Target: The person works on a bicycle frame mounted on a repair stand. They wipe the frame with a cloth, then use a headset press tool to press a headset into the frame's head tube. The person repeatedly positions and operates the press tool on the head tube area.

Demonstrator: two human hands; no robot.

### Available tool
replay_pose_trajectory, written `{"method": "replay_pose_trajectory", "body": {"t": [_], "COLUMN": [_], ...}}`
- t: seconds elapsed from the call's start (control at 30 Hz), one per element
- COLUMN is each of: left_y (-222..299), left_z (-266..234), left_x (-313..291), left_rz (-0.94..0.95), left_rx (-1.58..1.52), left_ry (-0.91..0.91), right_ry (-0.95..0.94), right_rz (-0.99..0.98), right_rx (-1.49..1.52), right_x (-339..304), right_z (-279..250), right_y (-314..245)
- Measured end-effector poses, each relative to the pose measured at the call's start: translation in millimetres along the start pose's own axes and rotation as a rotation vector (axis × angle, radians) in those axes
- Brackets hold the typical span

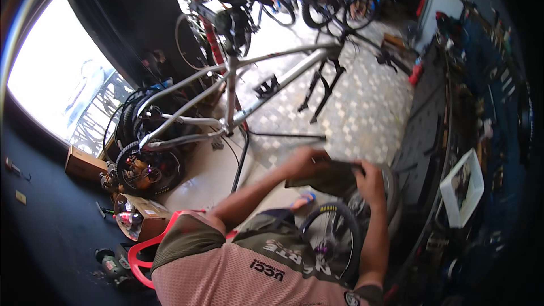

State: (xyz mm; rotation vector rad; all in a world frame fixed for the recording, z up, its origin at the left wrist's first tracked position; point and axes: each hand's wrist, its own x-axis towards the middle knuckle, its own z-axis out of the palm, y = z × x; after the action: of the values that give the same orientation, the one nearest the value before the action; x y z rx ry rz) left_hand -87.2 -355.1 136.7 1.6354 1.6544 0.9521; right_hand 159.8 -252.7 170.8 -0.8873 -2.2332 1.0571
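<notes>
In the head view, a dark olive cloth (326, 180) sits toward 4 o'clock of centre, in front of the person's body. The left hand (309, 162) has its fingers curled over the cloth's upper-left edge; they look closed on it, though blur hides the tips. The right hand (371, 181), at the cloth's 3 o'clock end, pinches it between thumb and bent fingers. Held from both ends like this, the cloth probably stays spread rather than bunching.

Reckoned from the cloth, a silver bicycle frame (294, 77) hangs at 11 o'clock, its dark fork (327, 92) without a wheel. A stand (242, 161) seems to carry it, likely keeping it off the floor at working height. A wheel (324, 247) stands at 6 o'clock, close to the legs, perhaps propped there for easy reach.

Counted: two hands, one cloth, one raised frame, one wheel by the legs, one white tray (453, 207) at 3 o'clock, one red chair (135, 255) at 8, and two cardboard boxes (150, 208) around 9. Several bicycles (326, 0) crowd 12 o'clock, overlapping too much to count.
</notes>
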Motion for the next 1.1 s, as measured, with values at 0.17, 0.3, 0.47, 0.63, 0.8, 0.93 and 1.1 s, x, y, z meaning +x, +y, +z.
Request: {"method": "replay_pose_trajectory", "body": {"t": [0.17,0.3,0.47,0.63,0.8,0.93,1.1], "left_y": [6.1,-14.7,-27.4,-41.2,-93.2,-159.0,-188.4], "left_z": [-112.8,-146.3,-173.2,-204.4,-220.0,-195.1,-180.2], "left_x": [-22.7,-44.5,-82.1,-113.4,-143.8,-189.3,-238.8], "left_rz": [-0.212,-0.292,-0.327,-0.331,-0.341,-0.446,-0.552], "left_rx": [-0.239,-0.303,-0.397,-0.391,-0.119,0.121,0.382], "left_ry": [0.145,0.269,0.402,0.510,0.580,0.528,0.234], "right_ry": [-0.277,-0.430,-0.618,-0.820,-1.120,-0.822,-0.403], "right_rz": [0.189,0.254,0.302,0.155,0.254,0.143,0.555], "right_rx": [0.456,0.832,0.960,0.629,0.526,0.952,1.441], "right_x": [46.8,64.2,80.9,83.3,70.8,49.2,23.4], "right_z": [44.1,79.3,108.7,141.8,186.0,223.4,285.7], "right_y": [-14.5,-27.9,-55.1,-67.1,-73.0,-96.7,-62.9]}}
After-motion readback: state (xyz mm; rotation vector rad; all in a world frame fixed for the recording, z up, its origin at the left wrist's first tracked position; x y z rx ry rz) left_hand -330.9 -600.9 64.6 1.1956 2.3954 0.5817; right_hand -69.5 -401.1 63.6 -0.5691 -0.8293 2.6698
